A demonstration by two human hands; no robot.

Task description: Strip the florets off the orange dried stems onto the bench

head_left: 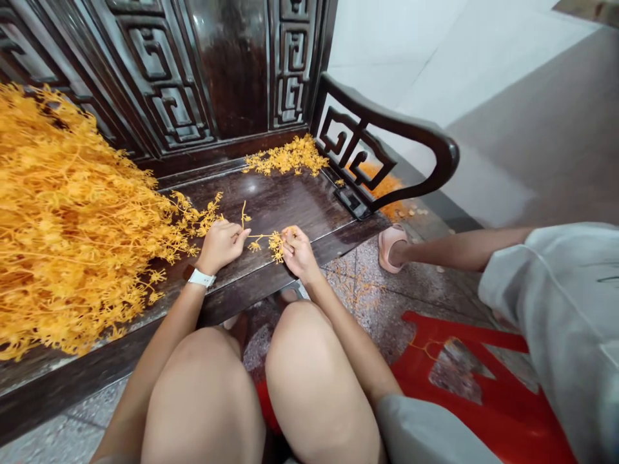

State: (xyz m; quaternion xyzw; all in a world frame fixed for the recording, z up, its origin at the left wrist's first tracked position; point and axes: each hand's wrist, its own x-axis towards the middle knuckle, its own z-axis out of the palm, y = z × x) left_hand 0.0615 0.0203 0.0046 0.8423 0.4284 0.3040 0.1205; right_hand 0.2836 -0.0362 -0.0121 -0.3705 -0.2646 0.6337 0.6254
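Observation:
Above the bench's front edge, my left hand (223,245) pinches the stem of a yellow flower sprig (262,236) between thumb and fingers. At the sprig's flowered end is my right hand (298,251), its fingers closed on the small blossoms. The stem stretches between the two hands, with another thin piece sticking up by my left thumb. A big heap of yellow flower sprigs (72,225) covers the left of the bench, and its loose ends reach close to my left hand. Farther back lies a smaller pile of yellow blossoms (290,156).
The dark wooden bench (300,200) has a carved back and a curved armrest (411,138). A phone (353,202) lies near that armrest. Orange bits (360,290) are scattered on the floor. At right are another person's leg (449,250) and a red plastic bag (522,399).

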